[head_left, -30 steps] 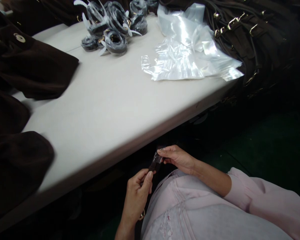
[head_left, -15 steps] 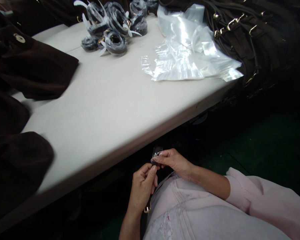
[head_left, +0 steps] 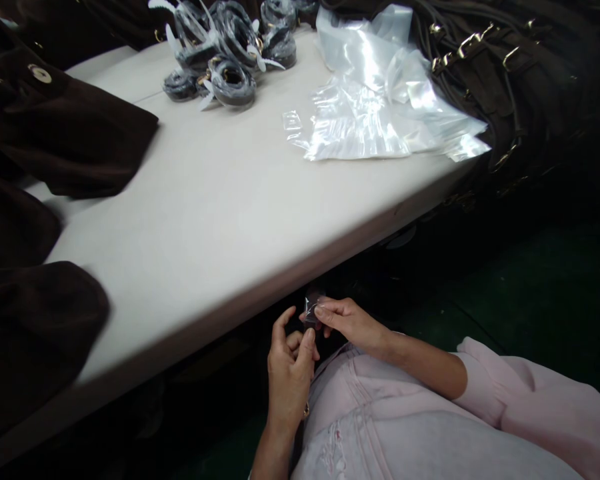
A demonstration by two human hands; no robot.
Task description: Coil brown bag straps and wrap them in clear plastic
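Just past the front edge of the table, my two hands meet over a dark strap. A small clear plastic sleeve (head_left: 311, 305) covers the strap's end. My right hand (head_left: 347, 321) pinches the sleeve between thumb and fingers. Below it, my left hand (head_left: 291, 363) has its thumb and curled fingers closed on the strap, with the index finger lifted away. A gold buckle (head_left: 307, 409) shows partly beside my left wrist. Most of the strap is hidden behind the left hand and in shadow.
A white table (head_left: 195, 213) slants across the view. On it lie plastic-wrapped coiled straps (head_left: 233, 85), a heap of clear plastic bags (head_left: 365, 113), and dark brown fabric pieces (head_left: 45, 320) at the left. Dark straps with gold buckles (head_left: 480, 60) are piled at the back right.
My left index finger has lifted off and stretched upward. The left hand has shifted slightly right, and the buckle is now mostly hidden by the wrist. My right hand keeps its pinch.
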